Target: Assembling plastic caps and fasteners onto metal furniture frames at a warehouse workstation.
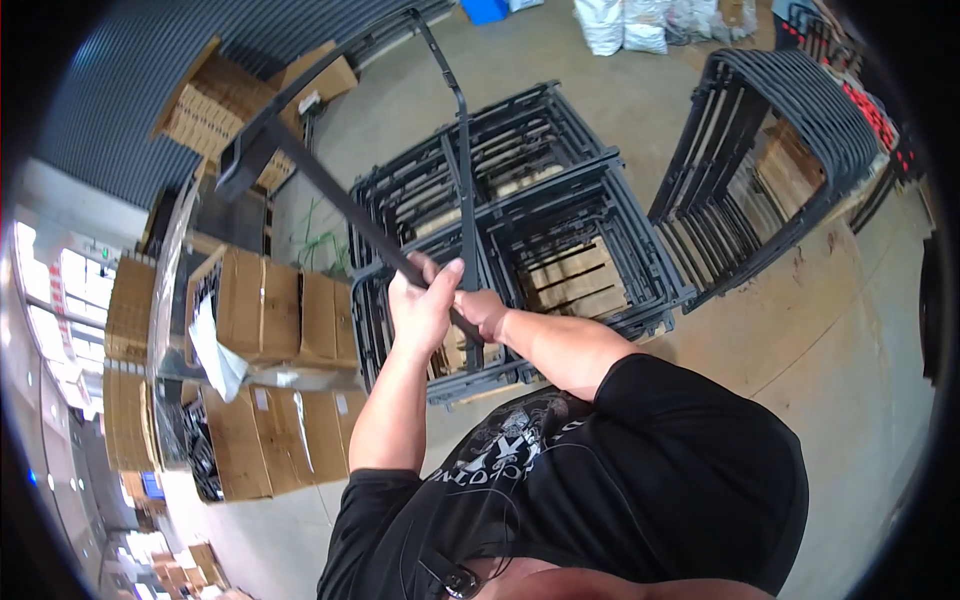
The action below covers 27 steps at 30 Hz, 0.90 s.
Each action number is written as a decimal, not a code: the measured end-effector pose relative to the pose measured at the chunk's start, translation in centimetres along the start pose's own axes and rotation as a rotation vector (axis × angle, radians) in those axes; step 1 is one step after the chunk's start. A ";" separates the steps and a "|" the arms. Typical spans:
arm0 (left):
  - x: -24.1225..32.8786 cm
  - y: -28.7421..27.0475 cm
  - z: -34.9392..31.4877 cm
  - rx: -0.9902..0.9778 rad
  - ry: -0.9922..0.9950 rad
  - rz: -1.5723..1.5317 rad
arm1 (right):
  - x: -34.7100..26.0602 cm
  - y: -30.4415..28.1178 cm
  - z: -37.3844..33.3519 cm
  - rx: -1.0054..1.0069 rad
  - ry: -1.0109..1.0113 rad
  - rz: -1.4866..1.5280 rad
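Note:
I hold a black bent-tube metal frame [345, 203] tilted up in front of me. Its long bars rise away to the upper left, where a flat bracket-like piece shows at one corner. My left hand [424, 303] is closed around one bar near its lower end. Just to the right, my right hand [483, 313] is also closed on the lower part of the frame, its fingers partly hidden. Below and beyond both hands lie stacks of black rectangular metal frames [612, 158], nested on wooden pallets [572, 280].
Nested black U-shaped frames [700, 130] stand on the right. Cardboard boxes [258, 305] fill shelving on the left, and more cartons [215, 100] are stacked at the far left. White sacks [645, 25] sit at the back. Green strapping [320, 243] lies on the floor.

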<state>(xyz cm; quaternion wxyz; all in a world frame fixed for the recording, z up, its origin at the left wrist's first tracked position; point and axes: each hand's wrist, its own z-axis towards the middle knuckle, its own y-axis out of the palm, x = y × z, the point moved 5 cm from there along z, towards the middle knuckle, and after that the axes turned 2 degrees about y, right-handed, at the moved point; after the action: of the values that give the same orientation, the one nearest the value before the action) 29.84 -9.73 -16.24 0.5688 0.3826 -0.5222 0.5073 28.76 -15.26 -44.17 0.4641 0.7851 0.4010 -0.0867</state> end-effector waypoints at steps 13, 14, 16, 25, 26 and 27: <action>10.4 -10.1 -7.0 -0.015 0.451 -0.743 | -21.3 -0.3 -26.7 -0.250 -0.978 -0.704; 10.9 -12.0 -7.7 0.096 0.428 -0.780 | -25.6 -1.9 -29.4 -0.242 -1.050 -0.673; 8.0 -16.6 -6.3 0.140 0.364 -0.843 | -34.2 -8.8 -33.8 -0.092 -0.986 -0.008; -5.7 -5.2 -4.1 0.352 -0.156 -0.642 | -32.5 -16.8 -65.6 0.149 -1.532 0.367; -5.9 -2.5 -4.0 0.284 -0.150 -0.645 | -31.3 -18.3 -67.9 0.157 -1.578 0.370; -5.8 0.3 -3.5 0.227 -0.150 -0.664 | -30.4 -20.0 -70.4 0.232 -1.595 0.414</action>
<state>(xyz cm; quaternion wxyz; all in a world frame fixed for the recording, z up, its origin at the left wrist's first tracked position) 30.58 -7.35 -22.51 0.6167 0.6282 -0.3501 0.3202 -22.24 29.18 -2.89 0.5317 0.5889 -0.2120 -0.5706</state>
